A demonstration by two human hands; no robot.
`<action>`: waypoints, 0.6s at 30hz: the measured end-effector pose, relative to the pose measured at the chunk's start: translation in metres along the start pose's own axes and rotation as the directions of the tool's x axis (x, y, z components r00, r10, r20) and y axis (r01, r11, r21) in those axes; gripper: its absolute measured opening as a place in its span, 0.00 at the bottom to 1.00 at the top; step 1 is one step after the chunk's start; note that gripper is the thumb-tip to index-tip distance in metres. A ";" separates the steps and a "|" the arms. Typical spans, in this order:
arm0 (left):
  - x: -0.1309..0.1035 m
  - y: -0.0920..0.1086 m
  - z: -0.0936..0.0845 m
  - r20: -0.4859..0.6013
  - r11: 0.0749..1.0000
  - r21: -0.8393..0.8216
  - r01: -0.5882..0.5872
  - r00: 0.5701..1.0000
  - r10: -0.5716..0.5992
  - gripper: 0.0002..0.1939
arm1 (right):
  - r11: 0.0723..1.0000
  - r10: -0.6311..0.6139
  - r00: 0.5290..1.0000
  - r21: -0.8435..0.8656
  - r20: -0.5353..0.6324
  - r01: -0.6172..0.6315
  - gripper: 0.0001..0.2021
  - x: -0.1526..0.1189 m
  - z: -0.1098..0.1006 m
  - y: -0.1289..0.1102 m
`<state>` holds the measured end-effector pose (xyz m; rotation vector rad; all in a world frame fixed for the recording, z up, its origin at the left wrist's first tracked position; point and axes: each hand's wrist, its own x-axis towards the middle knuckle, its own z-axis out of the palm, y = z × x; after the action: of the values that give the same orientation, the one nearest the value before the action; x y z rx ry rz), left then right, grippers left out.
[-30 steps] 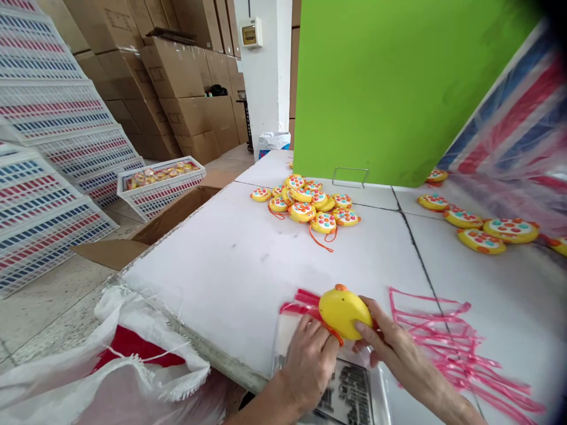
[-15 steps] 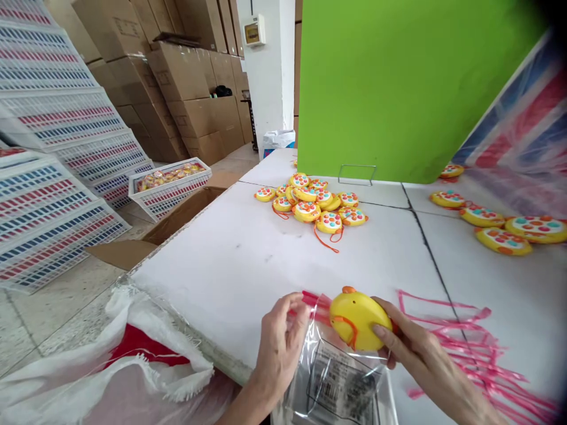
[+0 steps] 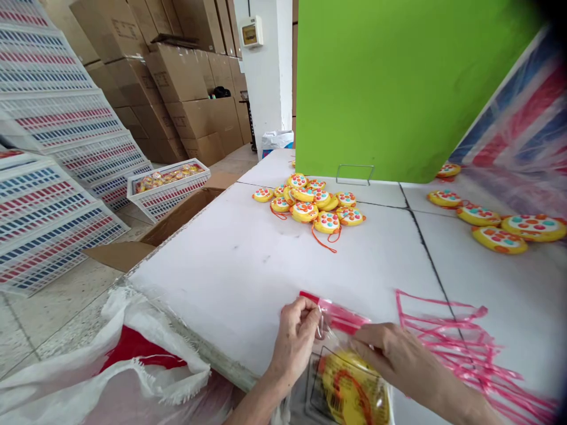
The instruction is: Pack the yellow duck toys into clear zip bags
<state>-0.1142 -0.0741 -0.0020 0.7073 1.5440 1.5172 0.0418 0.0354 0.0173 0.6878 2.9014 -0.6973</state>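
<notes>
A yellow toy point(image 3: 354, 386) with an orange cord lies inside a clear plastic bag point(image 3: 312, 378) with dark print, at the table's near edge. The bag's pink top strip point(image 3: 341, 316) runs between my hands. My left hand point(image 3: 295, 336) pinches the bag's opening at its left end. At the right end, my right hand point(image 3: 390, 354) has its fingers closed on the bag's edge. Beyond them, a pile of yellow toys point(image 3: 305, 203) with coloured dots sits on the white table point(image 3: 212, 254).
Pink strips point(image 3: 469, 348) lie tangled at the right. More toys point(image 3: 500, 239) rest farther right. A green board point(image 3: 376, 88) stands behind the pile. An open carton point(image 3: 177, 218), a white basket point(image 3: 170, 189) and stacked crates point(image 3: 57, 112) are at the left.
The yellow toy has gone from my right hand down into the bag. My right hand has let go of it and now grips the bag's top. My left hand has shifted slightly right.
</notes>
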 end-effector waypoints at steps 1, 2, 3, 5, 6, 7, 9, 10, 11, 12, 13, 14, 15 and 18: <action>0.000 0.000 0.001 -0.002 1.000 -0.020 0.012 1.000 -0.012 0.12 | 0.997 0.009 1.000 -0.072 -0.029 -0.011 0.21 0.003 0.003 -0.001; 0.000 -0.001 0.002 -0.008 0.999 -0.033 0.023 1.000 -0.024 0.13 | 0.992 0.025 0.996 -0.118 -0.086 -0.035 0.20 0.005 0.006 -0.003; 0.000 -0.001 0.002 -0.013 0.999 -0.040 0.032 0.999 -0.033 0.13 | 0.990 0.037 0.987 -0.131 -0.156 -0.058 0.19 0.008 0.010 -0.006; 0.001 0.000 0.000 0.003 0.997 -0.057 0.049 0.999 -0.049 0.12 | 0.994 0.040 0.956 -0.085 -0.292 -0.067 0.16 0.013 0.015 -0.013; 0.001 0.001 -0.001 0.024 0.997 -0.059 0.049 0.999 -0.048 0.12 | 0.998 0.024 0.939 -0.053 -0.343 -0.045 0.14 0.015 0.016 -0.017; 0.001 0.002 -0.002 0.049 0.998 -0.053 0.039 0.998 -0.037 0.11 | 0.999 0.007 0.924 -0.029 -0.383 -0.020 0.13 0.017 0.018 -0.021; 0.003 0.005 -0.004 0.102 1.000 -0.028 0.010 0.995 -0.007 0.11 | 1.000 -0.005 0.896 -0.015 -0.444 -0.002 0.13 0.022 0.018 -0.029; 0.003 0.006 -0.005 0.120 1.000 -0.015 -0.003 0.993 0.005 0.11 | 1.000 -0.010 0.888 -0.022 -0.461 0.000 0.13 0.024 0.018 -0.032; 0.004 0.007 -0.006 0.133 1.000 -0.005 -0.013 0.991 0.014 0.11 | 0.999 -0.018 0.882 -0.032 -0.471 0.003 0.12 0.025 0.018 -0.035; 0.004 0.007 -0.006 0.142 1.000 0.002 -0.023 0.990 0.023 0.11 | 0.999 -0.028 0.880 -0.043 -0.475 0.009 0.12 0.027 0.018 -0.037; 0.005 0.008 -0.006 0.147 1.000 0.006 -0.030 0.989 0.029 0.12 | 0.998 -0.041 0.879 -0.054 -0.475 0.017 0.12 0.028 0.017 -0.038; 0.005 0.008 -0.006 0.147 0.999 0.011 -0.040 0.988 0.038 0.11 | 0.997 -0.056 0.880 -0.067 -0.473 0.027 0.11 0.028 0.016 -0.039; 0.005 0.009 -0.006 0.144 0.998 0.020 -0.053 0.988 0.050 0.11 | 0.996 -0.071 0.878 -0.081 -0.474 0.037 0.11 0.029 0.016 -0.040; 0.003 0.010 -0.004 0.132 0.991 0.088 -0.102 0.987 0.089 0.11 | 0.991 -0.105 0.864 -0.121 -0.492 0.052 0.10 0.028 0.014 -0.041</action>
<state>-0.1203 -0.0727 0.0069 0.9271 1.5113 1.4457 -0.0018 0.0078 0.0173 0.8498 3.4222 -0.4139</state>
